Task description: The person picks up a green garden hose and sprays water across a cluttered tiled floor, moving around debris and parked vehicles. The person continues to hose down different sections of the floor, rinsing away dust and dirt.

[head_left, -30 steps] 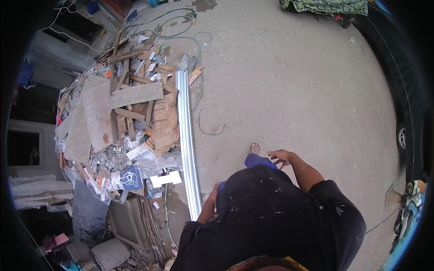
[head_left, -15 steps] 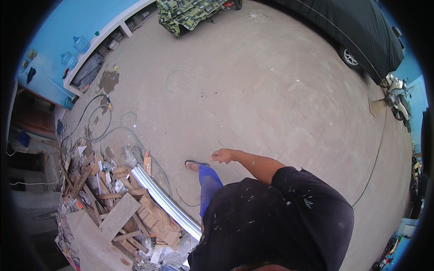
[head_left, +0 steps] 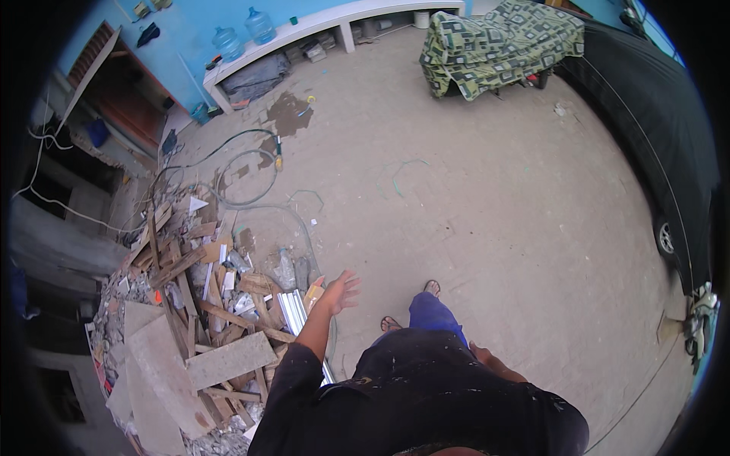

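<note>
While the person stood on the concrete floor (head_left: pixel 487 205), a rubble pile (head_left: pixel 190 319) of boards and scrap lay just left of the left hand (head_left: pixel 340 292). That hand was raised with fingers spread, gripping nothing. Metal rails (head_left: pixel 293 310) sat nearest, just left of and below it, apart from it. A hose (head_left: pixel 243 178) coiled well beyond the hand. Only a little of the right hand (head_left: pixel 480 353) showed beside the hip; I cannot tell its state.
</note>
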The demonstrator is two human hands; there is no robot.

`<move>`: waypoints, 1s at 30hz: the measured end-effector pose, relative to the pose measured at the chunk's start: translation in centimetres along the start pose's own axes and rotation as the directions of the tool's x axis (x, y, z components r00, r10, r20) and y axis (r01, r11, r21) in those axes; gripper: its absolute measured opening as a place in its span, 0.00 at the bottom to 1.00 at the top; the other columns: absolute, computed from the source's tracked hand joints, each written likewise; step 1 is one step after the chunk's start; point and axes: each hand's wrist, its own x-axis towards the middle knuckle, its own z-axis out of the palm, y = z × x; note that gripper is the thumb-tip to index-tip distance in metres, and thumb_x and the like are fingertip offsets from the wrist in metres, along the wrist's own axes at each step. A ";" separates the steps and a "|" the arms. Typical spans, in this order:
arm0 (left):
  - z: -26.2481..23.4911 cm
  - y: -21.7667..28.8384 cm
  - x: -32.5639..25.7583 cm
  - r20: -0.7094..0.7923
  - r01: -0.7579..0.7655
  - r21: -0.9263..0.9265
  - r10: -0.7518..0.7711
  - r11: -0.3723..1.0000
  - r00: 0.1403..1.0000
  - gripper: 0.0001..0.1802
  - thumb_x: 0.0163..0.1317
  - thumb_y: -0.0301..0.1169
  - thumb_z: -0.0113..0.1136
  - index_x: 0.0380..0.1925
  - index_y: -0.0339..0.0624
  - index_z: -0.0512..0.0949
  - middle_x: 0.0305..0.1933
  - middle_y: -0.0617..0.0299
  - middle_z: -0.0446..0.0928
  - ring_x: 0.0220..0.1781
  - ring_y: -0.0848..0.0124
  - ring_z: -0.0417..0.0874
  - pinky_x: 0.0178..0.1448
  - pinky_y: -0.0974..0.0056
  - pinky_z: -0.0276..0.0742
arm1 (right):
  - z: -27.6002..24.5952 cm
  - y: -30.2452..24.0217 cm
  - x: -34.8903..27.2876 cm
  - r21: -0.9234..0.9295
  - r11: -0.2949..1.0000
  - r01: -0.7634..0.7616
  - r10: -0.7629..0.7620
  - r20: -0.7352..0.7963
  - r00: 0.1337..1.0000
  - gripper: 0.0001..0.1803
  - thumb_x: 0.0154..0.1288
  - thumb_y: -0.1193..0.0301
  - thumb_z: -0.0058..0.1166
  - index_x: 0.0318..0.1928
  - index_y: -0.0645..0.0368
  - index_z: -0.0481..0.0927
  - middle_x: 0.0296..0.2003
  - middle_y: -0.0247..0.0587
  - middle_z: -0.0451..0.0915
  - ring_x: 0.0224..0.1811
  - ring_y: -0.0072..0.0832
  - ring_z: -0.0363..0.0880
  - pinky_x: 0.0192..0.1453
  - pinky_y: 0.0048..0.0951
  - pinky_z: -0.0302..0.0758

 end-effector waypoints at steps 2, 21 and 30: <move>0.7 7.9 4.1 0.058 -0.085 0.104 0.079 0.991 0.995 0.47 0.67 0.66 0.48 0.76 0.51 0.53 0.78 0.57 0.59 0.77 0.51 0.59 0.74 0.35 0.56 | 1.7 -4.8 1.2 0.049 0.999 0.009 -0.012 0.064 0.998 0.46 0.66 0.31 0.43 0.65 0.60 0.73 0.64 0.52 0.74 0.62 0.44 0.76 0.65 0.43 0.73; -17.2 6.5 15.7 -0.600 0.390 -0.375 -0.541 0.841 0.589 0.36 0.69 0.59 0.49 0.65 0.41 0.70 0.62 0.54 0.75 0.61 0.49 0.77 0.58 0.34 0.72 | 3.2 -80.3 -1.7 -0.373 0.926 0.064 0.197 0.620 0.760 0.63 0.55 0.19 0.32 0.79 0.43 0.30 0.79 0.48 0.41 0.80 0.53 0.45 0.68 0.78 0.55; -21.3 13.1 28.8 -0.399 0.247 -0.546 -0.508 0.800 0.764 0.36 0.73 0.53 0.48 0.69 0.35 0.64 0.69 0.51 0.71 0.63 0.56 0.78 0.63 0.43 0.73 | 18.6 -115.5 -3.0 -0.360 0.686 0.632 -0.422 0.511 0.749 0.50 0.66 0.33 0.48 0.77 0.49 0.50 0.75 0.45 0.56 0.75 0.45 0.57 0.64 0.69 0.67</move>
